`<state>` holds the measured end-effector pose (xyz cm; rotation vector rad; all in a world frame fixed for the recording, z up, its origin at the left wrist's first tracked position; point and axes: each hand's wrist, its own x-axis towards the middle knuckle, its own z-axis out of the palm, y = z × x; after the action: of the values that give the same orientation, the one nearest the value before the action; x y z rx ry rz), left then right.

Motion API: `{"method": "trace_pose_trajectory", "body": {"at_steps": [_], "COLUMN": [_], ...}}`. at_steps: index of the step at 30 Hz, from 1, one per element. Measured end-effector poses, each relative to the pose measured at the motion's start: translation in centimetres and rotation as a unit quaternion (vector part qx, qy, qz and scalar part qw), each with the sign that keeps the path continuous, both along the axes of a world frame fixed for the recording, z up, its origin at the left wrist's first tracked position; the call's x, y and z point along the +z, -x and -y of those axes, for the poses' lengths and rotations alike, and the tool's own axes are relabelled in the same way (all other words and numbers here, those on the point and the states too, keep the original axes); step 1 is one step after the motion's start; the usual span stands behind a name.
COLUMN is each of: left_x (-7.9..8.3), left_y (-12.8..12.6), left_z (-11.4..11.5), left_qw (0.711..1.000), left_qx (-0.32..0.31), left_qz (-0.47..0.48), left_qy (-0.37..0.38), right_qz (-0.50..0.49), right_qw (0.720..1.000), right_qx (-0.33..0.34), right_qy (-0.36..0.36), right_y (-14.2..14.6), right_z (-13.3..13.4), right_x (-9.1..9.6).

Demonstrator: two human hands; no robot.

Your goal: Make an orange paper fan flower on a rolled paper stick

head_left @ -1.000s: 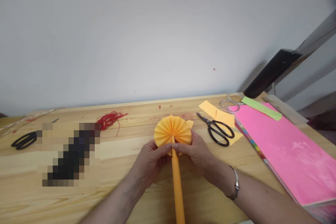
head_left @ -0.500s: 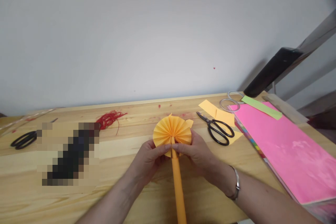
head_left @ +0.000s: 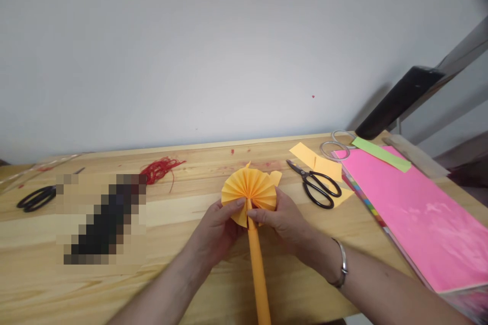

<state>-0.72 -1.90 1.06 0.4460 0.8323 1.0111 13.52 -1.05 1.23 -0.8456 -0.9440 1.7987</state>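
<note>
An orange pleated paper fan (head_left: 249, 188) sits on top of a rolled orange paper stick (head_left: 257, 269), held just above the wooden table (head_left: 171, 223). My left hand (head_left: 218, 228) pinches the fan's lower left edge where it meets the stick. My right hand (head_left: 284, 218) pinches the lower right edge, thumb on the fan's centre. A metal bangle (head_left: 342, 264) circles my right wrist. Both hands are closed on the fan.
Black scissors (head_left: 318, 185) lie right of the fan on orange paper scraps (head_left: 316, 162). A pink sheet stack (head_left: 412, 208) with a green strip (head_left: 381, 154) and tape rings (head_left: 331, 148) fills the right. Red thread (head_left: 162, 170), another pair of scissors (head_left: 36, 198) and a blurred patch lie left.
My left thumb has slid up onto the fan's pleats and the fan has tilted slightly left. The view has shifted a little; nothing else moved.
</note>
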Motion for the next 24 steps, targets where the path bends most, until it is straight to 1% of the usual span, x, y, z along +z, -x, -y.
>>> {"method": "trace_pose_trajectory", "body": {"at_steps": [5, 10, 14, 24], "left_x": [0.3, 0.4, 0.2, -0.3], "left_y": [-0.2, -0.3, -0.3, 0.0], "left_z": [-0.1, 0.0, 0.0, -0.1], "left_qw": [1.0, 0.999, 0.999, 0.996], "left_qx": [0.009, 0.012, 0.014, -0.004], "left_qz": [-0.021, -0.034, -0.048, -0.073], "left_qy": [-0.006, -0.006, -0.013, -0.041], "right_qz": [0.001, -0.003, 0.014, 0.044], "right_qw": [1.0, 0.999, 0.999, 0.997], "right_qx": [0.013, -0.012, -0.028, -0.057], "right_qy": [0.02, 0.05, 0.044, 0.028], "right_y": [-0.4, -1.0, -1.1, -1.2], "right_z": [-0.5, -1.3, -1.5, -1.6], "right_x": [0.0, 0.3, 0.3, -0.1]}}
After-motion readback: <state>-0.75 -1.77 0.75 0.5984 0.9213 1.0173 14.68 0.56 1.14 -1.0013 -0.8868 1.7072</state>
